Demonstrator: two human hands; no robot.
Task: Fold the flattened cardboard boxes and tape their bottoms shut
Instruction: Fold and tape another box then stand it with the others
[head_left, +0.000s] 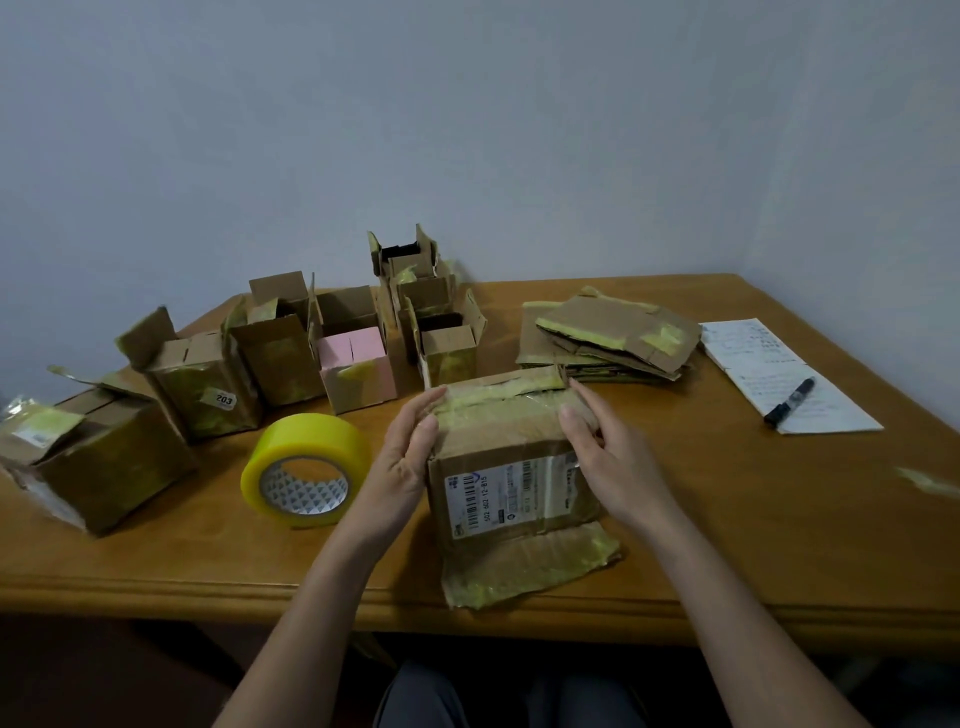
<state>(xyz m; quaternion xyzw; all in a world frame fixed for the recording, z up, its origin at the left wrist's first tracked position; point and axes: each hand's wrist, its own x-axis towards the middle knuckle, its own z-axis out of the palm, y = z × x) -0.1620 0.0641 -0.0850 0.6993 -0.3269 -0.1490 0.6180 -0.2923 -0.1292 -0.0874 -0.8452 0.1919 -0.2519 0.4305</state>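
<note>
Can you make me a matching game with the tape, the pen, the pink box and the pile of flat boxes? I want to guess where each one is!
Things:
1. tape roll
2. pen
3. pink box
4. pile of flat boxes

Places:
A. lying on the white paper
B. right side of the table, left of the paper
C. in the row of standing boxes
D. just left of the left hand

Pairs: 1-D, 2-A, 3-C, 4-B
</note>
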